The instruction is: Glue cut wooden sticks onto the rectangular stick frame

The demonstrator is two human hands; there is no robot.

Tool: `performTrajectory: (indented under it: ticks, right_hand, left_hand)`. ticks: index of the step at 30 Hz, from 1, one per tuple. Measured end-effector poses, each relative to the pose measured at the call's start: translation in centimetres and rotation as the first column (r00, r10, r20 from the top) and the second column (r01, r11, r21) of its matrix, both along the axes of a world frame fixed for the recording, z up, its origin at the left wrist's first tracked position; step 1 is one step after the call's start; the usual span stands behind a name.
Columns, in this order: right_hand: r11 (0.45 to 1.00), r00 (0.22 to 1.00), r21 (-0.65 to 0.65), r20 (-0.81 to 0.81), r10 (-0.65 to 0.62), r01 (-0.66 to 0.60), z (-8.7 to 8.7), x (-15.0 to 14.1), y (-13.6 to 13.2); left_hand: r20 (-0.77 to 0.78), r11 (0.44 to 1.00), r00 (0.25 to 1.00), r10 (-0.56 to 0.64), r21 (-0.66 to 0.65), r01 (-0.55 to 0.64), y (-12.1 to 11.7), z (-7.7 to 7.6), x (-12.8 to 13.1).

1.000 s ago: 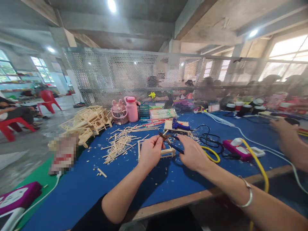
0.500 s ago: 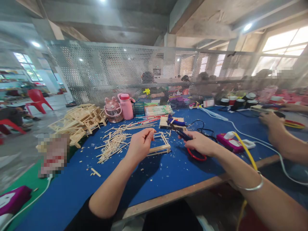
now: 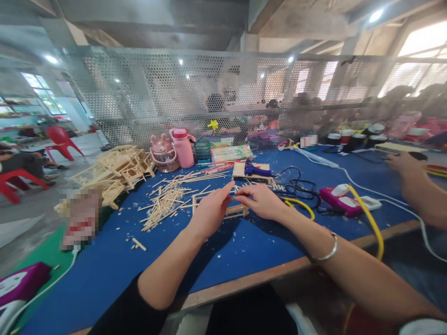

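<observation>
My left hand (image 3: 211, 209) and my right hand (image 3: 261, 200) meet over a small wooden stick frame (image 3: 237, 212) on the blue table. Both have thumb and fingers pinched together, fingertips almost touching. Whatever lies between them is too small to make out. Behind the hands, a blue glue gun (image 3: 259, 169) rests on a wooden stick piece (image 3: 240, 170). To the left is a heap of loose thin wooden sticks (image 3: 166, 201). Right of my right hand lies a curved yellow thing (image 3: 303, 203), a handle or a cord; I cannot tell which.
Finished-looking stick frames (image 3: 122, 167) pile up at the left. A pink bottle (image 3: 183, 151) and a clear pink jug (image 3: 163, 156) stand at the back before a perforated metal screen (image 3: 146, 102). A purple power strip (image 3: 340, 201) with cables lies right, near another person's hand (image 3: 405, 165).
My right hand has let go of the red-handled cutting tool and moved left to my left hand. My left hand has shifted slightly right. The camera view has moved a little.
</observation>
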State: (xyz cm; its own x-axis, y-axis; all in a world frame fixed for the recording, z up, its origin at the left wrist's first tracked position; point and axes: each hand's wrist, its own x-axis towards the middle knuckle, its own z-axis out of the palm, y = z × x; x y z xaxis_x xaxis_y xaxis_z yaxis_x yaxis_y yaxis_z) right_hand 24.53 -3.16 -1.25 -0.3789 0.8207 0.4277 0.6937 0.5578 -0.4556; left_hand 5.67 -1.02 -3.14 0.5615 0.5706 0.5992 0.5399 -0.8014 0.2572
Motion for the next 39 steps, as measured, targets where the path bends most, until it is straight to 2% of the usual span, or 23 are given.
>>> performTrajectory:
  ticks: [3, 6, 8, 10, 12, 13, 15, 17, 18, 20, 22, 24, 25, 26, 28, 30, 32, 35, 39]
  right_hand:
    - [1.0, 1.0, -0.023, 0.004, 0.005, -0.005, -0.4, 0.0, 1.0]
    - [0.999, 0.999, -0.04, -0.043, 0.012, -0.014, -1.3, 1.1, 1.8]
    - [0.998, 0.997, -0.062, -0.082, 0.01, -0.015, -1.9, 2.0, 2.0]
    - [0.994, 0.996, -0.103, -0.088, 0.013, -0.022, -2.4, 2.6, 2.0]
    - [0.991, 0.997, -0.129, -0.08, 0.013, -0.024, -2.7, 2.9, 2.0]
    - [0.993, 0.996, -0.119, -0.083, 0.011, -0.021, -2.8, 2.8, 1.9]
    - [0.999, 0.996, -0.049, -0.087, 0.017, -0.021, -2.5, 2.2, 1.5]
    - [0.996, 0.998, 0.081, -0.04, 0.04, -0.036, -1.8, 1.3, 0.9]
    - [0.987, 0.999, 0.155, -0.001, 0.047, -0.046, -1.2, 0.8, 0.5]
    - [0.959, 0.994, 0.269, 0.085, 0.069, -0.089, 0.0, 0.1, 0.1]
    - [0.948, 0.987, 0.286, 0.114, 0.111, -0.139, 1.3, 0.2, 0.5]
    - [0.969, 0.995, 0.23, 0.068, 0.078, -0.092, 2.0, 1.5, 2.2]
    - [0.981, 0.999, 0.192, 0.032, -0.016, 0.01, 2.1, 2.5, 3.5]
    - [0.97, 0.985, 0.179, 0.034, -0.171, 0.163, 2.0, 3.6, 5.0]
    - [0.905, 0.873, 0.145, 0.243, -0.424, 0.399, 1.1, 5.8, 8.0]
    - [0.896, 0.835, 0.101, 0.33, -0.44, 0.432, -0.3, 7.3, 10.3]
    - [0.895, 0.823, 0.078, 0.363, -0.437, 0.44, -1.5, 8.0, 11.5]
    - [0.881, 0.808, 0.072, 0.37, -0.459, 0.468, -2.5, 7.9, 11.9]
    - [0.863, 0.803, 0.055, 0.342, -0.488, 0.501, -2.6, 7.8, 11.9]
  left_hand:
    - [-0.009, 1.0, 1.0, -0.023, 0.0, 0.023, -0.2, 0.4, 0.3]
    - [0.026, 0.999, 1.0, 0.0, 0.038, -0.001, 0.7, 2.1, -1.4]
    - [0.126, 0.982, 0.976, 0.177, 0.048, -0.184, 1.9, 3.0, -4.0]
    - [0.16, 0.929, 0.915, 0.37, -0.085, -0.36, 2.8, 3.2, -7.1]
    - [0.101, 0.887, 0.89, 0.445, -0.19, -0.422, 3.1, 2.7, -9.4]
    - [0.079, 0.89, 0.896, 0.436, -0.184, -0.417, 2.8, 2.5, -9.9]
    - [0.026, 0.941, 0.943, 0.333, -0.065, -0.331, 1.7, 2.2, -9.5]
    - [-0.101, 0.977, 0.975, 0.197, 0.107, -0.187, 0.1, 2.5, -7.6]
    - [-0.192, 0.976, 0.966, 0.171, 0.164, -0.14, -0.7, 2.7, -6.4]
    - [-0.345, 0.971, 0.915, 0.21, 0.181, -0.154, -2.0, 3.0, -4.4]
    - [-0.444, 0.976, 0.87, 0.215, 0.115, -0.183, -2.8, 2.8, -3.4]
    - [-0.425, 0.976, 0.879, 0.219, 0.107, -0.191, -3.2, 1.8, -3.4]
    - [-0.393, 0.979, 0.897, 0.201, 0.121, -0.167, -3.4, 1.3, -3.6]
    - [-0.357, 0.983, 0.92, 0.164, 0.138, -0.122, -3.7, 0.7, -3.9]
    - [-0.332, 0.993, 0.943, 0.028, 0.12, 0.013, -4.4, -0.2, -4.3]
    - [-0.316, 0.99, 0.946, -0.071, 0.097, 0.107, -5.3, -0.6, -4.5]
    - [-0.283, 0.986, 0.953, -0.108, 0.094, 0.139, -5.9, -0.5, -4.6]
    - [-0.225, 0.988, 0.97, -0.091, 0.1, 0.115, -5.8, -0.3, -4.9]
    - [-0.183, 0.996, 0.982, -0.052, 0.068, 0.065, -5.0, -0.8, -5.3]
